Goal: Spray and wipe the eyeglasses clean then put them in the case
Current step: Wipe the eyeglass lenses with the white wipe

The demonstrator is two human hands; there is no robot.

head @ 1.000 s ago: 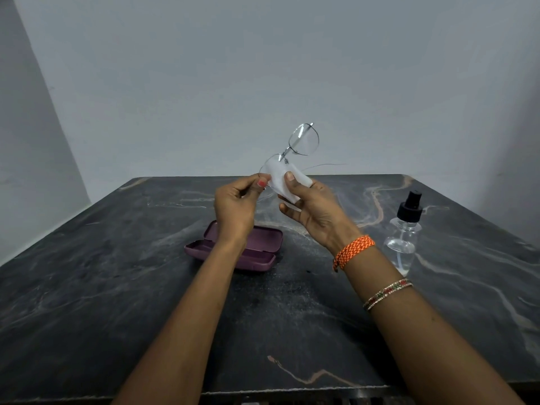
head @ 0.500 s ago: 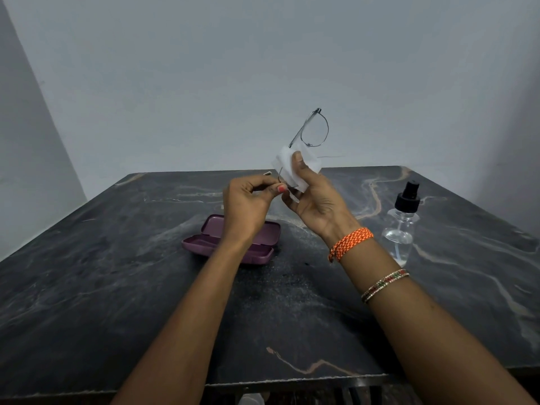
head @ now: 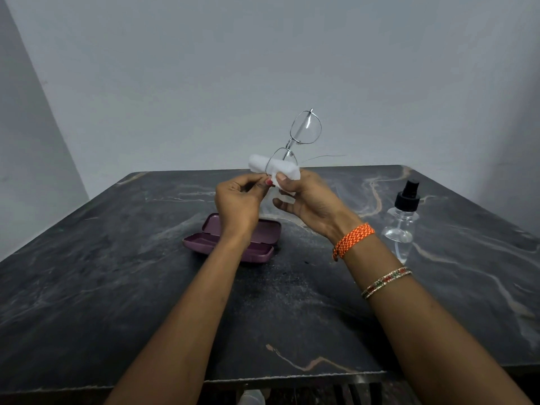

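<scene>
Thin metal-framed eyeglasses (head: 304,133) are held upright above the far half of the table, one lens high, the other low. My left hand (head: 238,204) pinches the frame at the lower lens's edge. My right hand (head: 309,200) presses a white wipe (head: 287,171) around that lower lens, thumb on the front. A folded part of the wipe (head: 257,164) sticks out to the left behind the lens. The purple glasses case (head: 264,238) lies open on the table under my left wrist, which hides its middle.
A clear spray bottle (head: 401,226) with a black nozzle stands upright at the right of the dark marble table (head: 117,282). Grey walls close in behind and to the left. The table's front edge runs along the bottom of the view.
The glasses have tilted more upright and the wipe has shifted down the lower lens, whose top rim now shows. Both hands stayed close together.
</scene>
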